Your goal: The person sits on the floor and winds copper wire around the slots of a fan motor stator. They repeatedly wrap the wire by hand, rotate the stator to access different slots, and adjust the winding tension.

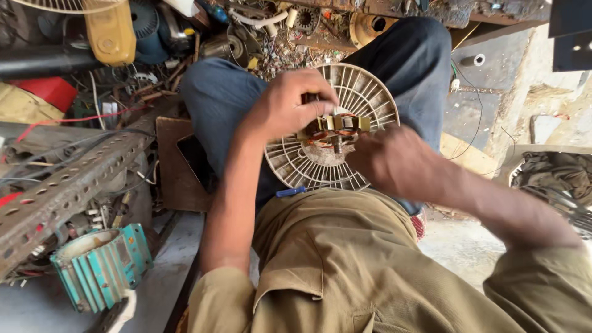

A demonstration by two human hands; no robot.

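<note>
The left hand (pixel 287 105) has its grip closed on the top of a small motor (pixel 336 126), fingers curled over its copper windings and metal core. The motor sits at the middle of a round white fan guard (pixel 364 92) that rests on the person's lap, against blue trousers. The right hand (pixel 394 160) presses in just right of the motor, fingers bent toward it; whether its grip is clamped on anything I cannot tell, since the back of the hand hides the fingertips. A blue pen (pixel 291 192) lies just below the left grip. Far down-left of it stands a teal motor housing (pixel 102 265), beside a rusty perforated angle bar (pixel 68 185).
</note>
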